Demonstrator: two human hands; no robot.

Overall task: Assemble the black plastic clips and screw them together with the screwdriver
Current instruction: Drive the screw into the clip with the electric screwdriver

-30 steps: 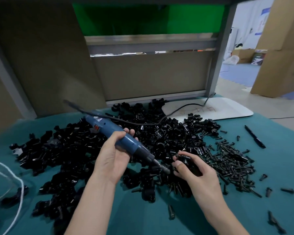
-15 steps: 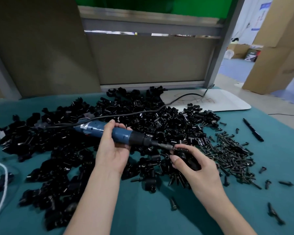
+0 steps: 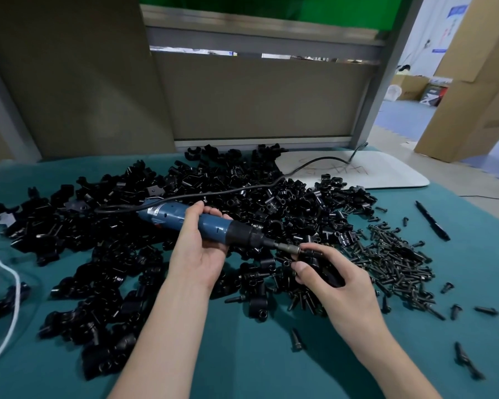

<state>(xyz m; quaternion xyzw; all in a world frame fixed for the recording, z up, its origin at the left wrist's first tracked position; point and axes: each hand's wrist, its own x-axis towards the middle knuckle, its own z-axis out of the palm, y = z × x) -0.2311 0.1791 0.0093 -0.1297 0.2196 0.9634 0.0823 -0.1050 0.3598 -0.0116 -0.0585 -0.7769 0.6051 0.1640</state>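
— Near the middle of the tabletop, what did the two hands have hold of?

— The left hand was wrapped round the blue barrel of the screwdriver, fingers curled over it. The right hand pinched one black plastic clip between thumb and fingers.

— Were the hands together?

— No, apart, the right one just to the right of the left and a little nearer the person. Only the tool bridged the gap.

— How did the screwdriver sit against the clip?

— It lay nearly level, nose pointing right, and its metal bit met the clip's left end, right by the thumb tip. Whether a screw sat under the bit, I could not tell.

— And the rest of the parts?

— A broad heap of loose clips spread behind and to the left of both hands, beneath the screwdriver. A pile of black screws lay just to the right of the right hand, with a few strays nearer the edge. The tool's black cord ran from its rear over the heap to a white board at the back right. A black pen lay well apart on the far right, and a white cable looped at the left edge.
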